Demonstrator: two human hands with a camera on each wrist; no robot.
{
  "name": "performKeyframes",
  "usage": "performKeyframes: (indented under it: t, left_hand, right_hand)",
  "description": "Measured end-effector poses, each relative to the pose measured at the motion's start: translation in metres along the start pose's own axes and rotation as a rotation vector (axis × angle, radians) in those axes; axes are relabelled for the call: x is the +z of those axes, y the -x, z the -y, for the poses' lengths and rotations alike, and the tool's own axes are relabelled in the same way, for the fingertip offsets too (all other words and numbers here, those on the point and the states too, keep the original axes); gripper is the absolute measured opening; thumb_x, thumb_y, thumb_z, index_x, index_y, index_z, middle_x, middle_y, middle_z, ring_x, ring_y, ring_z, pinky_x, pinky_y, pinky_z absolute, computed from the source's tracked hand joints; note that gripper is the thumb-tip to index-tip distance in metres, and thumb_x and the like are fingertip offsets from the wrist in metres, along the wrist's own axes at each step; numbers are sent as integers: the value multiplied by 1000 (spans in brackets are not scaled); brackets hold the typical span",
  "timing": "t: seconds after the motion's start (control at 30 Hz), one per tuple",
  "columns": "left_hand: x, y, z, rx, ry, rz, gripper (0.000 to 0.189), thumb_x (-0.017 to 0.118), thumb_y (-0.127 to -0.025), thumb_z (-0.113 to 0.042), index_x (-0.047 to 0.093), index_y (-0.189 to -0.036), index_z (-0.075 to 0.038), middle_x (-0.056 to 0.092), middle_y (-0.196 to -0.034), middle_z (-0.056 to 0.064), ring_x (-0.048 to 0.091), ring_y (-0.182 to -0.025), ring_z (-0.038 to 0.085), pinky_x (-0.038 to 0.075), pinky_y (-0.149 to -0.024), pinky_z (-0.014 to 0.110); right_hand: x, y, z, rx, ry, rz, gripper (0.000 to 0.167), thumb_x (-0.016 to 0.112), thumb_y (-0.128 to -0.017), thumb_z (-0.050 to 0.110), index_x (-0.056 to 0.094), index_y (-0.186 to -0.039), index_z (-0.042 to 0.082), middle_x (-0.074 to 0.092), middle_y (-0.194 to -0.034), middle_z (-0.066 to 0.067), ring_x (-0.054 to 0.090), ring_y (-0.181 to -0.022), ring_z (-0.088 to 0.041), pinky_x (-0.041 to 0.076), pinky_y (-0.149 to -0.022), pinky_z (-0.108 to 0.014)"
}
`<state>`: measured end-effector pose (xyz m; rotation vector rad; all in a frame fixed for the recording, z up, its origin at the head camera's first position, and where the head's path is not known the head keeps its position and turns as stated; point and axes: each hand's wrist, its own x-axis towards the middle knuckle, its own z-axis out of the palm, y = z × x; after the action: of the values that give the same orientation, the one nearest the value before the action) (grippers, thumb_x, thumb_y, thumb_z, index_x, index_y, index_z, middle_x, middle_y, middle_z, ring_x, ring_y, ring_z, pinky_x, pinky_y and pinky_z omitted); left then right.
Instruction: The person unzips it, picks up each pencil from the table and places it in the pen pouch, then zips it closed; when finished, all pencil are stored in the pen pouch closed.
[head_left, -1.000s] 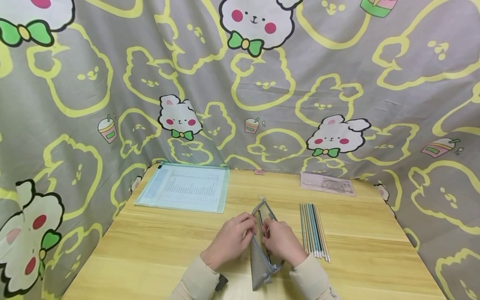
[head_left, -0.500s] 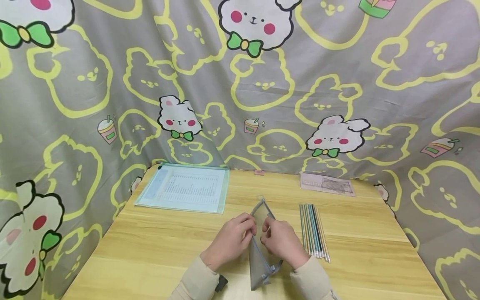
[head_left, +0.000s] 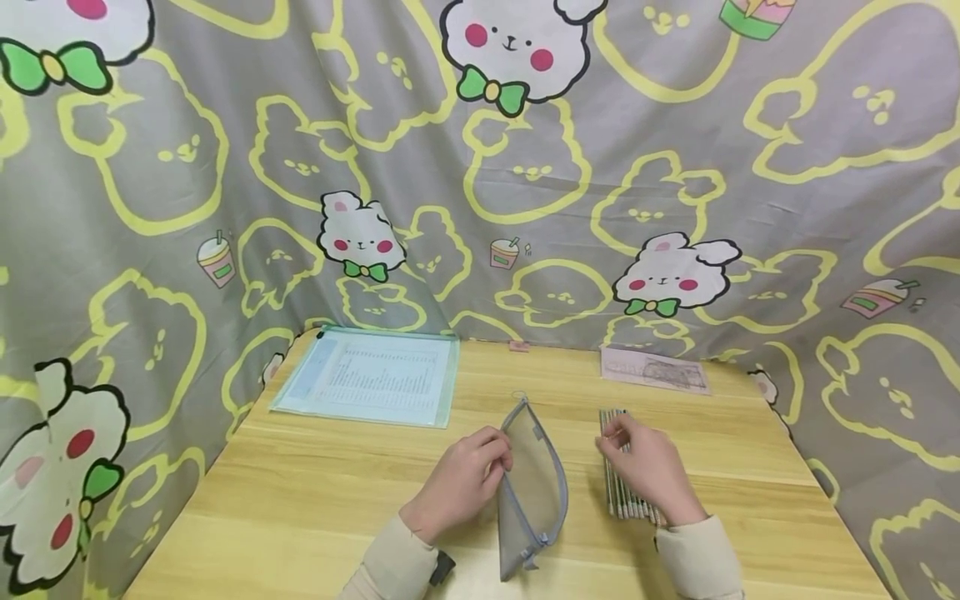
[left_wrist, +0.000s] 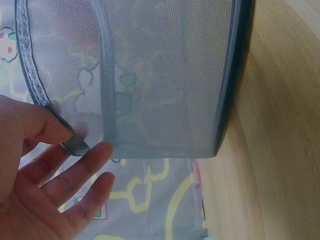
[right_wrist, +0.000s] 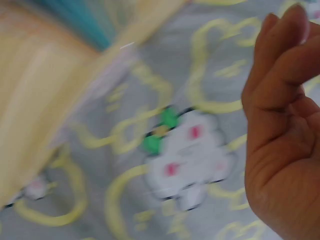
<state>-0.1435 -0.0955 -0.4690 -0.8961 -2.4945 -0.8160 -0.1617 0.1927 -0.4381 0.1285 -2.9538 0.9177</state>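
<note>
My left hand (head_left: 459, 477) pinches the left edge of a grey mesh zip pencil pouch (head_left: 538, 492), whose mouth gapes. In the left wrist view, thumb and fingers grip the zip edge at a corner of the pouch (left_wrist: 165, 90), and see-through mesh fills much of the picture. Over the row of pencils (head_left: 621, 498) hovers my right hand (head_left: 651, 465), fingers loosely bent and hiding their middle. Nothing shows between the fingers of the right hand (right_wrist: 280, 135) in the right wrist view. Blurred pencils (right_wrist: 82, 20) appear at that view's upper left.
A pale green clear document folder (head_left: 375, 375) with a printed sheet lies at the back left of the wooden table (head_left: 300, 500). Further right are a small pink piece (head_left: 518, 347) and a pinkish printed slip (head_left: 654, 370). A patterned curtain (head_left: 450, 167) surrounds the table.
A dark pencil seen a second ago in the pouch mouth by my right hand no longer shows. The right hand has moved right, from the pouch to above the pencils. The left hand stays put.
</note>
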Motion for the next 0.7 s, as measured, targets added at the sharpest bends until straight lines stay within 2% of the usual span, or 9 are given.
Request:
performKeyframes:
  t: [0.1, 0.2, 0.37, 0.53, 0.7]
  left_hand:
    - [0, 0, 2, -7, -4, 0, 20, 70, -95, 3, 70, -86, -16, 70, -105, -4, 72, -98, 12, 62, -89, 25]
    - [1, 0, 3, -10, -3, -9, 20, 70, -95, 2, 69, -86, -16, 70, -105, -4, 72, -96, 12, 62, -86, 25]
    - [2, 1, 3, -9, 1, -18, 20, 71, -94, 1, 69, -87, -17, 70, -105, -5, 72, -96, 12, 62, -84, 27]
    - [1, 2, 3, -13, -4, -31, 21, 71, -93, 2, 68, -86, -18, 70, -104, -6, 71, -95, 11, 62, -83, 28]
    - [1, 3, 5, -9, -13, -39, 21, 71, -94, 1, 68, -86, -18, 70, -104, -6, 71, -94, 11, 62, -83, 27]
  right_hand:
    - [-1, -6, -32, 50, 46, 23, 20, 69, -99, 31, 69, -104, 11, 75, -100, -7, 70, -91, -27, 55, -76, -46]
    - [-2, -12, -56, 98, 58, 69, 32, 66, -101, 33, 67, -114, 4, 75, -111, -20, 71, -100, -39, 57, -85, -56]
    - [-12, -20, -82, 152, 68, 103, 44, 60, -105, 30, 58, -130, -6, 66, -126, -36, 66, -111, -54, 54, -90, -64]
    - [-19, -17, -94, 189, 97, 131, 45, 57, -105, 28, 55, -132, -8, 65, -126, -37, 67, -107, -52, 55, -86, -62]
    - [-13, -16, -101, 191, 125, 159, 40, 59, -101, 27, 58, -124, -6, 72, -110, -28, 70, -92, -41, 57, -78, -59]
